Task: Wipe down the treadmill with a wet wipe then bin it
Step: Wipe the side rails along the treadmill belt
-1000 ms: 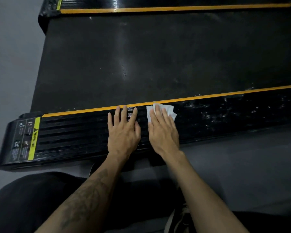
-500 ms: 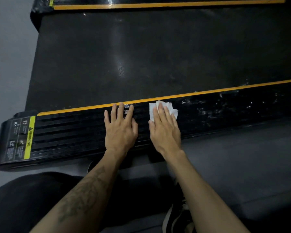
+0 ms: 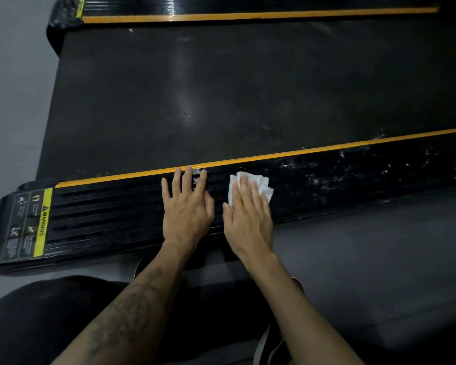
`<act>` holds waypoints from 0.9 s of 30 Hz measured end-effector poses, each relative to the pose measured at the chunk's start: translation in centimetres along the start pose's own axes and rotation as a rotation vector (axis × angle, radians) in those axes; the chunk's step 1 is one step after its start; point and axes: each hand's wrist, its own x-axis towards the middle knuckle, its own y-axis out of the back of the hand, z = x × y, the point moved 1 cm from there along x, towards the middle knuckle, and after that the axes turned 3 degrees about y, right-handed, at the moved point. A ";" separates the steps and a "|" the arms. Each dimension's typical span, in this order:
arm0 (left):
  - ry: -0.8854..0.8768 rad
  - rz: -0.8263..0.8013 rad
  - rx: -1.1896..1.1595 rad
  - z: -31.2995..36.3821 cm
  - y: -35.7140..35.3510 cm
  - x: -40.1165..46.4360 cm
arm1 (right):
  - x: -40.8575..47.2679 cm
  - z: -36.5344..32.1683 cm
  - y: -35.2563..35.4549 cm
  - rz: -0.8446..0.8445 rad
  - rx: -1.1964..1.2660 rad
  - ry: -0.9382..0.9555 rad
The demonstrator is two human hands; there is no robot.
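Pressing flat, both hands pin wet wipe on treadmill, grey floor.

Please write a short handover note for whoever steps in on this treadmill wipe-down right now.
Left hand: flat on the near side rail, holding nothing.
Right hand: straight fingers pressing the wet wipe onto that rail, beside the left hand.
Done: cannot say how much has been wiped; pale specks show on the rail to the right.
Left: rest of the near rail, belt, far rail, then bin the wipe. No bin in view.
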 end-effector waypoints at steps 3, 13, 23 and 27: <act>-0.002 0.001 -0.001 0.0 0.0 0.0 | 1.5 1.2 0.4 -0.034 0.002 0.061; -0.014 -0.014 -0.001 0.1 0.0 0.0 | 0.1 1.1 0.2 -0.008 -0.008 0.051; -0.013 -0.006 -0.010 0.2 -0.1 0.0 | -1.1 0.6 -0.1 0.005 0.002 0.019; -0.013 -0.012 0.001 0.1 -0.2 0.0 | 0.4 2.3 0.5 0.003 -0.001 -0.013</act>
